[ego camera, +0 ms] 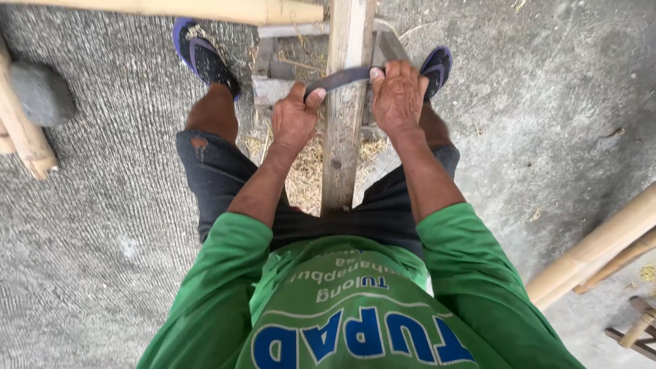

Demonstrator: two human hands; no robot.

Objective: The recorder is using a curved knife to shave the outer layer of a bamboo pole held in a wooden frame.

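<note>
Left hand (294,119): fingers clenched round the left end of a curved dark blade (339,79), thumb pressed on its upper edge
Right hand (398,96): fingers wrapped tight over the right end of the same blade, knuckles up
Blade: lies crosswise over the bamboo slat (344,109), touching its top face, bowed slightly toward the far end, held between the two hands
Bamboo slat: long pale strip running straight away from the person, between the knees, its near end hidden at the dark shorts (225,174); a small dark knot shows on it below the hands
Support: a low grey wooden block frame (273,82) sits under the slat, just beyond the left hand, partly hidden
Shavings (304,174): pale straw-coloured scraps heaped on the floor beneath the slat, between the legs
Feet: blue flip-flops, one (201,55) at the left of the slat, one (437,65) at the right, well apart
Clothing: green long-sleeved shirt (225,273) with blue and white lettering
Floor (102,225): rough grey concrete with a fine ridged texture
Around: a bamboo pole (205,9) across the top edge, more poles (594,246) leaning at the right, short bamboo pieces (24,137) and a grey stone (42,92) at the left
</note>
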